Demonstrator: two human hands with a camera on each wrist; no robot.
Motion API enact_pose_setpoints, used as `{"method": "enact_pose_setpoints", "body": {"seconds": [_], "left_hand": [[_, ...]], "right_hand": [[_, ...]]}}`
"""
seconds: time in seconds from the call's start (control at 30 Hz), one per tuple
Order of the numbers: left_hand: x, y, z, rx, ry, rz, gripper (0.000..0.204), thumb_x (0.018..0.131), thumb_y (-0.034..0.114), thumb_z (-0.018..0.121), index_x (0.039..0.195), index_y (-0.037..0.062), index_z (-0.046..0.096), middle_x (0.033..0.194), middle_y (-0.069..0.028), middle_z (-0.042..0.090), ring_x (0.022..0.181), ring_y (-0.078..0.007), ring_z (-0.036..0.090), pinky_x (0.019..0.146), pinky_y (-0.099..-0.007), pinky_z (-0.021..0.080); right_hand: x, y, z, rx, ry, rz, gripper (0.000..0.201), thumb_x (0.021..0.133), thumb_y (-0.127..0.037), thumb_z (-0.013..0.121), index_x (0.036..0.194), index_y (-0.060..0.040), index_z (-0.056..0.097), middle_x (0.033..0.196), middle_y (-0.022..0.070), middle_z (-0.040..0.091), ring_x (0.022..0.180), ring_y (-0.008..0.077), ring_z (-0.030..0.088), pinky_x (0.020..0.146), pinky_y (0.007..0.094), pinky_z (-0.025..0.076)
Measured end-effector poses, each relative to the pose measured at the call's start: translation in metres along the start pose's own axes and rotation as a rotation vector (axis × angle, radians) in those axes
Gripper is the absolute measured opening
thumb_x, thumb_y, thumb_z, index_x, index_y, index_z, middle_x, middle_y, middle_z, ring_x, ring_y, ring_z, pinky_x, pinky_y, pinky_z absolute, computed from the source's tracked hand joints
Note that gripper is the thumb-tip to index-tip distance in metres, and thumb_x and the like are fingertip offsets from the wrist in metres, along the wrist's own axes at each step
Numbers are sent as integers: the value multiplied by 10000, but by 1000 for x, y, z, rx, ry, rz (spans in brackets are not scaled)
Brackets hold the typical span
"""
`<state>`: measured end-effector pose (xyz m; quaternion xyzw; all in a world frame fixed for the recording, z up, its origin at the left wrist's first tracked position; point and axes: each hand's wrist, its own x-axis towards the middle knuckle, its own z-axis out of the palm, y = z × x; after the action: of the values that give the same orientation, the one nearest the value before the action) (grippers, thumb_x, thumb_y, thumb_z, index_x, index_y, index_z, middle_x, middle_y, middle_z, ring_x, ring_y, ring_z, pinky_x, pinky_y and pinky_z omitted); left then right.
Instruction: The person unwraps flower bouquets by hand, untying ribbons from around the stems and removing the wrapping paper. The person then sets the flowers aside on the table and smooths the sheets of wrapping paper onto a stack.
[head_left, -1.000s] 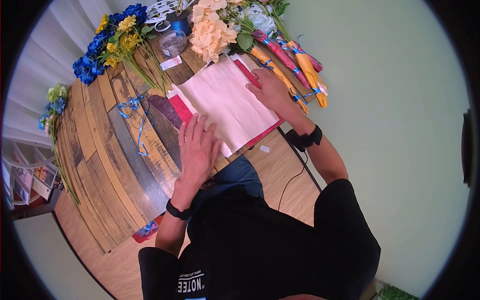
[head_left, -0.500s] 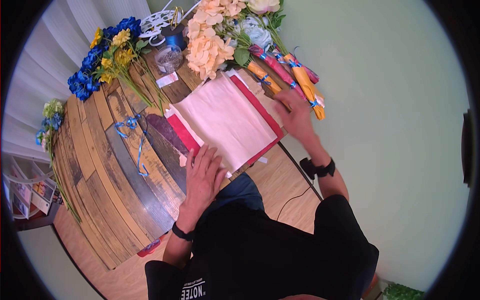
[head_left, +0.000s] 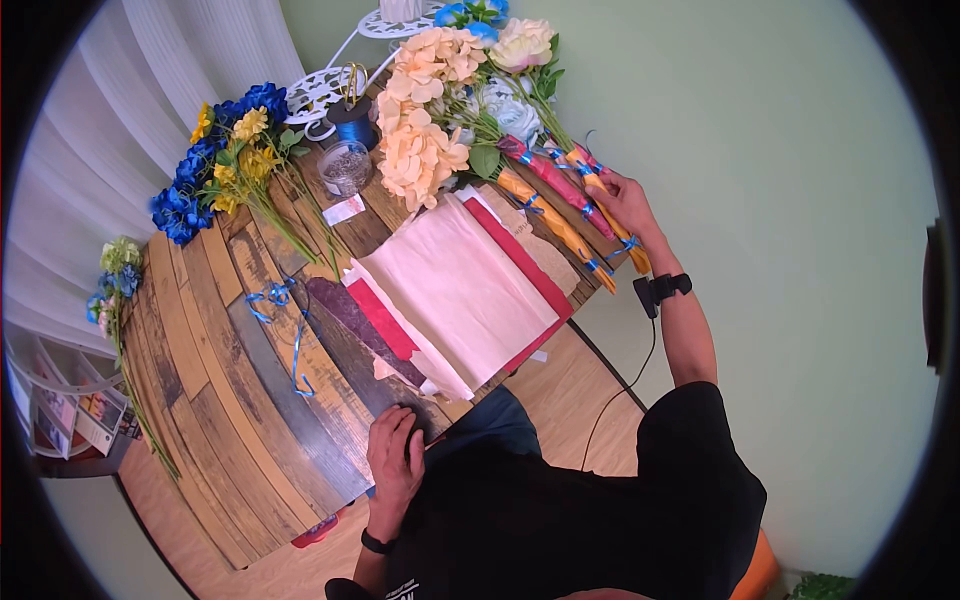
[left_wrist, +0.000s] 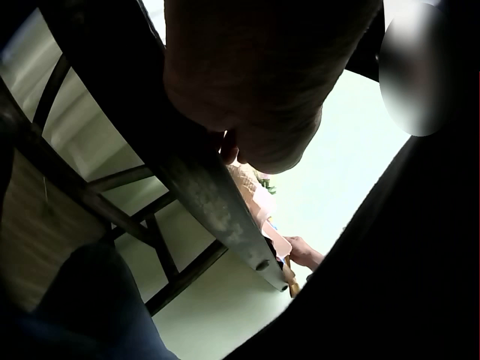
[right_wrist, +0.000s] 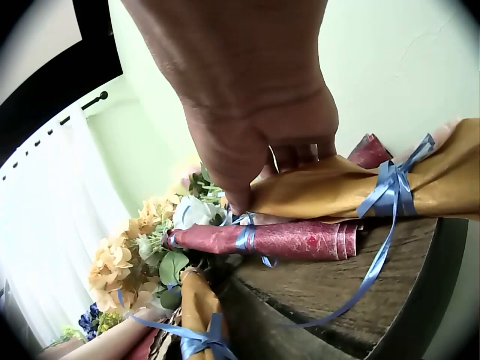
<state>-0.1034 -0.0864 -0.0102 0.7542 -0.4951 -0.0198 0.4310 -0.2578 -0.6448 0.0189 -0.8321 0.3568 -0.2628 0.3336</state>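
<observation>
My right hand reaches the far right table edge, its fingers round a yellow-wrapped bouquet. In the right wrist view the right hand lies over the yellow wrapping, tied with blue ribbon, thumb on the near side. A red-wrapped bouquet lies beside it. My left hand rests on the table's front edge, fingers loosely bent, holding nothing; in the left wrist view the left hand is dark. Pink paper lies on red sheets between the hands.
Blue and yellow flowers, a ribbon spool and a clear tub stand at the back. Peach flowers lie near them. Loose blue ribbon lies on the wooden table. Another stem bunch is at the left.
My right hand has left the paper's right side, moved outward and taken hold of the yellow-wrapped bouquet. My left hand has slid off the paper toward the table's front edge.
</observation>
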Motion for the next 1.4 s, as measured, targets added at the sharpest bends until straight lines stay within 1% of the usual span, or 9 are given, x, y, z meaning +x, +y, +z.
{"method": "enact_pose_setpoints", "body": {"seconds": [0.23, 0.33, 0.43, 0.67, 0.77, 0.93, 1.07, 1.2, 1.4], "left_hand": [[0, -2, 4, 28, 41, -9, 219, 859, 37, 703, 1069, -15, 673, 1128, -161, 658, 1082, -360, 630, 931, -437, 502], [0, -1, 5, 33, 45, -13, 209, 860, 38, 702, 1061, -13, 674, 1122, -160, 660, 1075, -356, 631, 931, -434, 502], [0, -1, 6, 35, 54, -16, 199, 860, 37, 701, 1051, -13, 676, 1118, -157, 661, 1064, -351, 633, 925, -431, 503], [1, 2, 7, 52, 74, -8, 188, 862, 40, 702, 1041, -9, 676, 1108, -148, 662, 1050, -346, 634, 913, -428, 504], [2, 4, 6, 64, 72, -4, 183, 866, 42, 701, 1040, -7, 676, 1100, -145, 663, 1042, -344, 635, 912, -428, 503], [2, 3, 7, 73, 74, 0, 173, 877, 49, 696, 1040, -3, 677, 1091, -141, 663, 1042, -344, 633, 911, -430, 500], [1, 3, 7, 65, 72, 10, 169, 879, 51, 695, 1038, -2, 676, 1091, -142, 663, 1042, -344, 632, 910, -431, 500], [2, 5, 7, 50, 88, 7, 158, 884, 45, 687, 1035, -1, 674, 1082, -142, 666, 1032, -344, 635, 907, -432, 502], [-1, 3, 3, -119, 145, -81, 134, 925, 38, 645, 1046, -15, 668, 1068, -159, 675, 1009, -343, 652, 908, -408, 512]], "right_hand": [[4, -1, -5, -129, -92, 34, 324, 880, -270, 775, 934, 34, 677, 777, 16, 583, 715, 104, 484, 648, 312, 436], [6, -9, -6, 136, -112, 23, 258, 911, -244, 708, 979, 3, 680, 790, -18, 589, 729, 77, 495, 657, 284, 431], [-1, -38, -21, 74, -99, 104, 263, 932, -248, 683, 984, 10, 674, 770, -35, 566, 715, 67, 480, 639, 268, 414], [-5, -32, -27, 108, 29, 8, 258, 976, -255, 650, 985, 1, 668, 746, -53, 526, 691, 60, 448, 616, 261, 392], [-15, -52, -34, 172, 26, 31, 248, 1001, -254, 627, 982, -9, 661, 731, -58, 517, 646, 39, 427, 574, 239, 363], [-20, -81, -47, 580, -20, 63, 179, 1024, -216, 593, 985, -45, 632, 692, -78, 456, 510, 2, 352, 450, 190, 252], [-29, -115, -54, 733, -18, 79, 180, 1027, -212, 587, 1032, -33, 608, 692, -58, 456, 486, 15, 367, 408, 182, 267], [-37, -135, -52, 1075, -154, -20, 216, 1039, -229, 572, 1094, -19, 571, 716, -21, 489, 471, 35, 397, 376, 184, 314], [-79, -193, -9, 1310, -318, -22, 216, 1068, -220, 496, 1112, -15, 549, 712, -3, 460, 454, 54, 403, 354, 198, 354]]}}
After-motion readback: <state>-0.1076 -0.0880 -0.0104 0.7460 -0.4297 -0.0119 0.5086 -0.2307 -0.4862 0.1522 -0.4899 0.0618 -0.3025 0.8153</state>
